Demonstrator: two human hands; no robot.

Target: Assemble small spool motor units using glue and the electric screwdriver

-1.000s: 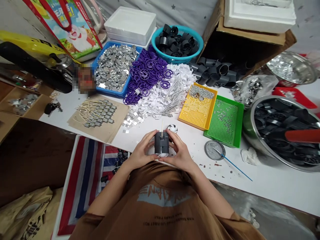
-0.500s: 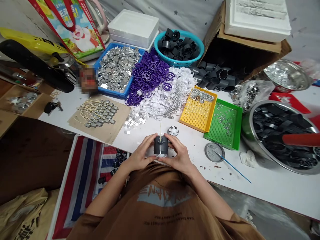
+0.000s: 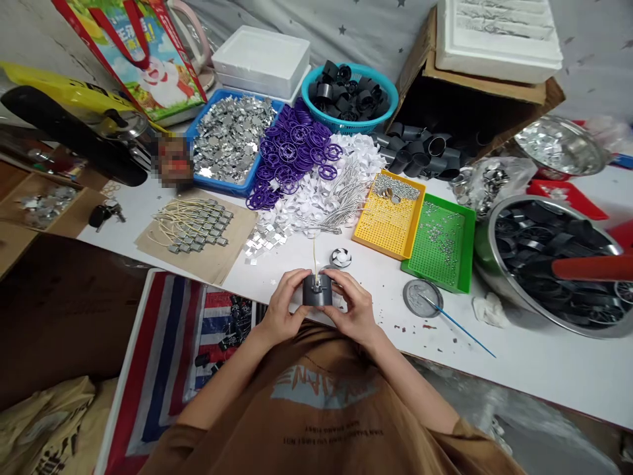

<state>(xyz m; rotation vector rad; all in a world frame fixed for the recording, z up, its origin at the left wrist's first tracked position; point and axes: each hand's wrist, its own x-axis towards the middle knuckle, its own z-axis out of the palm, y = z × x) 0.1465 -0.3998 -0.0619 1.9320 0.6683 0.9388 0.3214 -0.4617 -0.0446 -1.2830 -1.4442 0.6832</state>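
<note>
Between my two hands I hold a black plastic cylinder at the table's front edge. A thin cream wire rises from a small fitting on its upper side. My left hand grips the left side, fingers curled over the top and thumb low. On the right side, my right hand grips it the same way. Just beyond the right fingertips lies a small black ring with white fan blades. To the left, rows of small grey blocks with cream wires lie on a cardboard sheet.
Behind are a blue tray of metal plates, purple rings, white pieces and a teal basket. Rightward are a yellow tray, a green tray, a grey paste dish with a blue stick, and a metal bowl.
The black cylinder has tilted in my hands, and the white part seen at its lower end is now out of sight. Both hands still hold it; the view has shifted slightly.
</note>
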